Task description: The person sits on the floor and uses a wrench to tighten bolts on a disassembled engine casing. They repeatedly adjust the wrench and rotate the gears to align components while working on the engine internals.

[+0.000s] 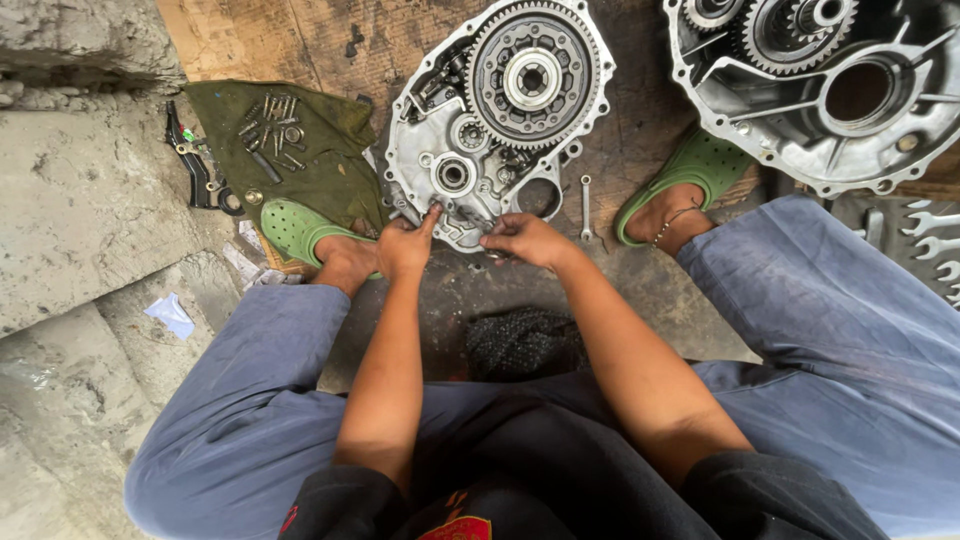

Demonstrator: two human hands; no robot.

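Observation:
A silver engine case half (470,150) with a large toothed clutch gear (532,75) lies on a wooden board between my feet. My left hand (408,243) touches the case's near edge with its forefinger stretched out. My right hand (527,238) rests at the same near edge, fingers curled around something small that I cannot make out. A small spanner (586,208) lies just right of the case.
A green cloth (290,150) holds several bolts and small parts at left, with a black lever (195,165) beside it. A second engine case half (820,85) lies at top right. Spanners (935,245) lie at right. Concrete blocks (80,190) border the left.

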